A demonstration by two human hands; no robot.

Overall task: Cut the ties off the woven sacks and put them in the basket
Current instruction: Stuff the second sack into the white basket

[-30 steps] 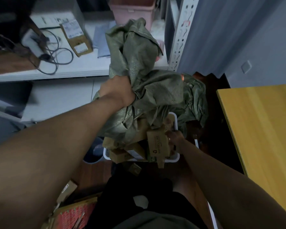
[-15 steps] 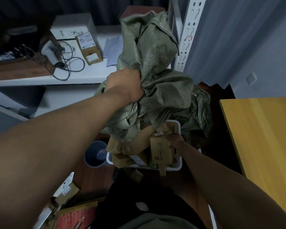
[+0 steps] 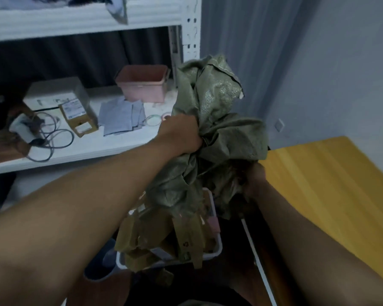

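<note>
A crumpled green woven sack [image 3: 221, 120] hangs in the air at the centre of the view. My left hand [image 3: 181, 134] grips a bunched fold of it from the left. My right hand [image 3: 253, 181] holds the sack's lower right part, its fingers hidden in the fabric. Below the sack stands a white basket [image 3: 217, 252] on the floor, filled with brown cardboard pieces [image 3: 186, 241]. No tie shows on the sack.
A white shelf [image 3: 93, 144] at the left carries a pink tub [image 3: 144, 85], grey cloths [image 3: 122, 117], boxes and cables. A yellow table [image 3: 332, 186] stands at the right. A blue-grey bin [image 3: 102, 263] sits beside the basket. Grey wall behind.
Both hands have lifted the sack up and to the right. My right hand left the cardboard in the basket and now holds the sack. The camera has tilted upward.
</note>
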